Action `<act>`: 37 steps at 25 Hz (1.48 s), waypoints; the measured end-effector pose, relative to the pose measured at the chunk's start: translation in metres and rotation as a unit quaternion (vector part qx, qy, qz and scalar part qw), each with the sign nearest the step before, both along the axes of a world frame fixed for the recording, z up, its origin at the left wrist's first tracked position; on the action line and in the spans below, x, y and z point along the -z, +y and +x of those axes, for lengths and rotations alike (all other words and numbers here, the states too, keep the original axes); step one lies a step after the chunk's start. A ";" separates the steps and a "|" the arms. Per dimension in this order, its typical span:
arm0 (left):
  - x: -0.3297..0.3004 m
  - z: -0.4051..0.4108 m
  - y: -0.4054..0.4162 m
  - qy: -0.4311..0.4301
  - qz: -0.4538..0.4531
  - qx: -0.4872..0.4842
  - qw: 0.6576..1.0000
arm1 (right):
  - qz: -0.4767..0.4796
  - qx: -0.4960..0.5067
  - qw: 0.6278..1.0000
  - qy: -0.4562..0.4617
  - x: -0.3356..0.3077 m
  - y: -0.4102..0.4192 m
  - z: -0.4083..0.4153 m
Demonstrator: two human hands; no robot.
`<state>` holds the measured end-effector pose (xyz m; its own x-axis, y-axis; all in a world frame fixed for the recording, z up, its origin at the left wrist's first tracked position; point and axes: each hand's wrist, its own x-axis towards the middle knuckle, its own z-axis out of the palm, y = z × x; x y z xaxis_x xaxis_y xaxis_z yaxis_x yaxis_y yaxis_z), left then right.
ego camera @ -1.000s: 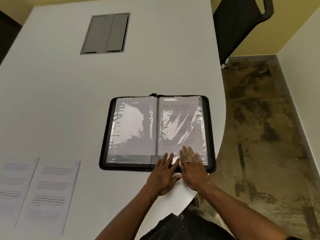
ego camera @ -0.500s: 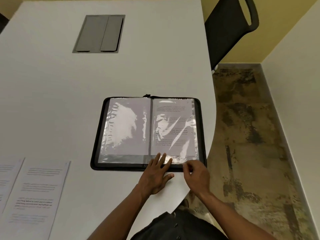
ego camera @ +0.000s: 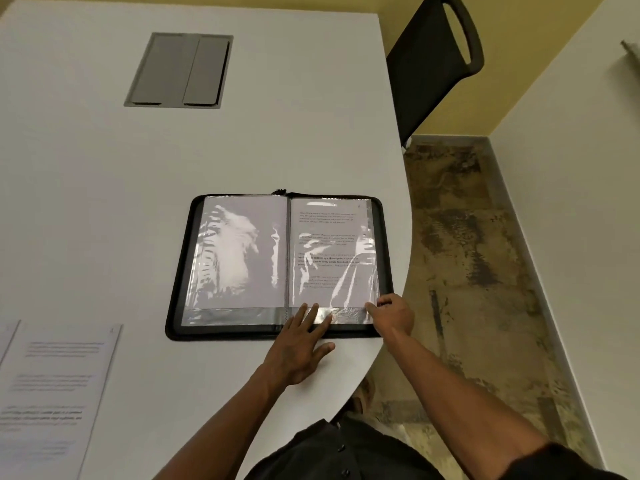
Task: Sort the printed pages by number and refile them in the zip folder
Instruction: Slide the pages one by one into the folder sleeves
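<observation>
A black zip folder (ego camera: 176,306) is seen lying open and flat on a white table (ego camera: 86,202), close to the table's curved near-right edge. Two clear plastic sleeves are displayed across the spread. The left sleeve (ego camera: 239,254) is marked by strong glare, and no print can be made out behind it. A printed page (ego camera: 329,251) with several blocks of text is held inside the right sleeve (ego camera: 370,258), its lower edge just above the sleeve's bottom strip.

The left hand (ego camera: 298,348) is laid flat with fingers straight and spread; its fingertips are pressed on the bottom strip of the right sleeve, while the palm is rested on the table just below the folder's lower border. The right hand (ego camera: 393,315) is placed at the folder's bottom-right corner, fingers curled; the lower right corner of the sleeve appears to be pinched between thumb and fingertips, though the exact contact is partly hidden by the hand itself.

Two loose printed pages (ego camera: 55,393) are left side by side at the table's near-left edge, well apart from the folder. A grey cable hatch (ego camera: 178,71) is set into the tabletop farther back, and a black chair (ego camera: 433,64) is stood beyond the table's right side.
</observation>
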<state>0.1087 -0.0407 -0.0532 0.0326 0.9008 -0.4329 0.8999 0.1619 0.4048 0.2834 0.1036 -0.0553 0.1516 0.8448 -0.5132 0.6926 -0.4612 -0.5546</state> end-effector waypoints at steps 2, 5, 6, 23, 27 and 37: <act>-0.001 -0.001 -0.004 -0.015 0.007 -0.012 1.000 | 0.008 0.017 1.000 -0.003 -0.004 -0.002 -0.005; 0.000 -0.003 -0.008 -0.024 0.023 -0.032 0.999 | 0.045 0.003 0.999 -0.019 -0.016 -0.008 -0.010; 0.000 -0.004 -0.009 -0.028 0.030 -0.042 0.998 | 0.060 0.001 0.998 -0.014 -0.020 -0.011 -0.012; -0.048 -0.047 -0.017 -0.171 0.275 -0.521 0.790 | 0.094 -0.305 0.922 0.218 -0.074 -0.075 -0.123; -0.032 -0.078 -0.039 -0.186 0.239 -0.573 0.762 | 0.052 -0.484 0.873 0.020 -0.036 -0.080 -0.130; -0.015 -0.127 -0.074 -0.169 0.195 -0.619 0.742 | -0.011 -0.649 0.747 -0.146 -0.010 -0.095 -0.162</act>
